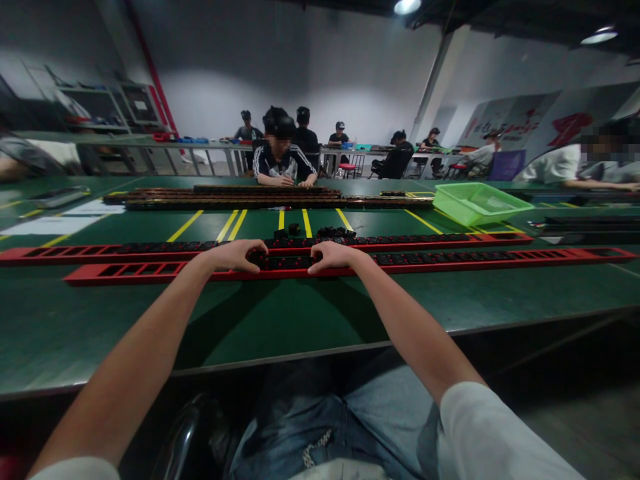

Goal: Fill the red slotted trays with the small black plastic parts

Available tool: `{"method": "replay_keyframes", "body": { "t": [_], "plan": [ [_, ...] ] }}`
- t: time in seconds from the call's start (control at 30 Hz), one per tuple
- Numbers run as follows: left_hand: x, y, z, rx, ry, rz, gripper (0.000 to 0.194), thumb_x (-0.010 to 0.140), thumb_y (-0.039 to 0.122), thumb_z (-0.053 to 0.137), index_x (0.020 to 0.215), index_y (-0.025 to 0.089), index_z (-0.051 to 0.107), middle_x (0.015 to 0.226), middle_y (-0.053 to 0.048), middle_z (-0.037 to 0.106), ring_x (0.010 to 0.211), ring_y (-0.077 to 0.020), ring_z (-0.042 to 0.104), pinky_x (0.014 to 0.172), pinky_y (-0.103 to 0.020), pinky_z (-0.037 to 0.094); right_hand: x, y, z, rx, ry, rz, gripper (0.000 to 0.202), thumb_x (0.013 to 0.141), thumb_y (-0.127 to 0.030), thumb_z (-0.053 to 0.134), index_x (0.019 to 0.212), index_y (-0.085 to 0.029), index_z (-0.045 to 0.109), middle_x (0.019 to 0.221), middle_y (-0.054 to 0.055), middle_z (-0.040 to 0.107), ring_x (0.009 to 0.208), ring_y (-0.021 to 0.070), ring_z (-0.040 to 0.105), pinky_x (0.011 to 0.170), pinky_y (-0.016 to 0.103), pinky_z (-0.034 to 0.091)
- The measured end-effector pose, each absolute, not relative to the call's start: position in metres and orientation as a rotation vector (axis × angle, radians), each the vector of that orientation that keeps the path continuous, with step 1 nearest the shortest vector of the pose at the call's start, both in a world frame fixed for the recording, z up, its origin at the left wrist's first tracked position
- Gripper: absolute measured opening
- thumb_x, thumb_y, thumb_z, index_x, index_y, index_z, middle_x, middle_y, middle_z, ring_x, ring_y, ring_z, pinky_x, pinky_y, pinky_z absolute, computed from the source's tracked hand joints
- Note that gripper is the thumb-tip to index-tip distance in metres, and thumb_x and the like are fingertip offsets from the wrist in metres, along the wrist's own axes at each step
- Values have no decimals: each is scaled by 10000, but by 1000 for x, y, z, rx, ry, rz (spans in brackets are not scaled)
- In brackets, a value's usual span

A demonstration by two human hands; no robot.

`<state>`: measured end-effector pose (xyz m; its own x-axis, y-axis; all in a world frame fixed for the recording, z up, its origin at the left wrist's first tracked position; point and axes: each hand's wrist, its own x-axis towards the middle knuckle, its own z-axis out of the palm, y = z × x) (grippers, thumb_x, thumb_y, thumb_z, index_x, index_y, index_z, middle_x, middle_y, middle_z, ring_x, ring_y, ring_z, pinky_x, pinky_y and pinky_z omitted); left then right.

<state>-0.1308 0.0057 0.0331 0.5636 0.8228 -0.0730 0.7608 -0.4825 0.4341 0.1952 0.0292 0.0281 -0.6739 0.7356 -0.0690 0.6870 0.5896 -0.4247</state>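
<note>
Two long red rails with black modules in their slots lie across the green table, the near rail [413, 269] in front of the far rail [513, 239]. My left hand [239, 255] is curled over the near rail, its thumb on the front edge and its fingers behind. A short stretch of black modules [287, 262] shows between my hands. To the right, my right hand [333, 256] grips the same rail, also thumb in front. Some slots at the rails' left ends have no module. Loose black parts [337, 233] sit just behind the far rail.
Dark long strips [225, 198] are stacked farther back, beside a green basket [470, 205] at the right. White sheets [55, 224] lie at the left. A person [283, 160] sits across the table; more people are behind and at the right.
</note>
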Motion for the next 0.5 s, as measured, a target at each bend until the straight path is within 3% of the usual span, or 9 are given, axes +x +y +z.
{"method": "replay_keyframes", "body": {
  "t": [0.5],
  "plan": [
    [-133,7,32,2391,1253,155,612,701,436,697,1251,186,599,1246,-94,632,1115,-256,587,952,-343,442,194,27,31,-1223,-2705,640,515,679,-586,792,970,-177,678,975,70,669,850,224,594,692,298,403]
  ]
}}
